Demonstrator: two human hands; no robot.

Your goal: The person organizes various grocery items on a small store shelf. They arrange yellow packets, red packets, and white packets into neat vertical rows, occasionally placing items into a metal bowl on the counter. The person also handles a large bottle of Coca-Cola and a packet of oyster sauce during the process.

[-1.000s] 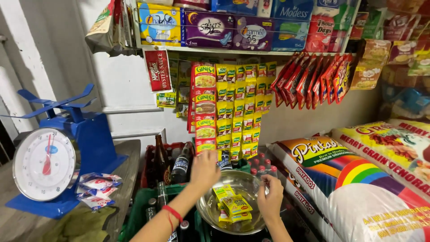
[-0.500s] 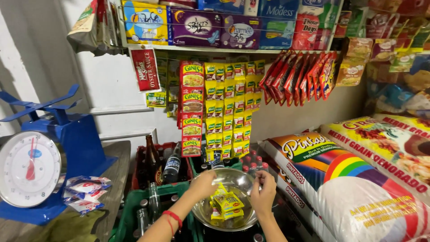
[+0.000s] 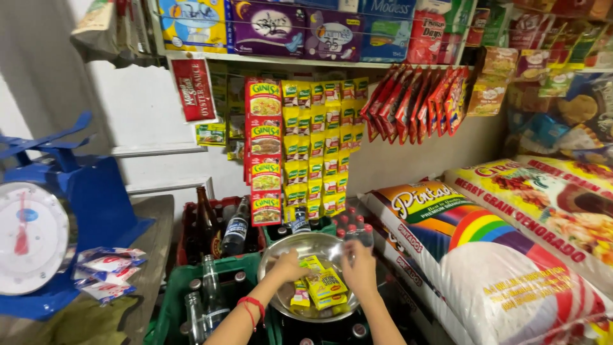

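Observation:
A round steel bowl (image 3: 306, 246) rests on top of green bottle crates (image 3: 175, 291) and holds several small yellow seasoning sachets (image 3: 324, 285). My left hand (image 3: 288, 266), with a red string at the wrist, reaches into the bowl and touches the sachets; whether it grips one I cannot tell. My right hand (image 3: 359, 269) lies over the bowl's right rim, fingers bent, beside the sachets. Strips of matching yellow sachets (image 3: 319, 144) hang on the wall behind.
A blue dial scale (image 3: 38, 230) stands on a counter at left with plastic packets (image 3: 105, 271) beside it. Glass bottles (image 3: 220, 227) fill red and green crates. Large rice sacks (image 3: 491, 255) lie at right. Shelves above carry boxes and hanging red sachets (image 3: 415, 96).
The view has tilted and shifted right. Both hands came down from the bowl's upper rim and closed in on the sachets inside it.

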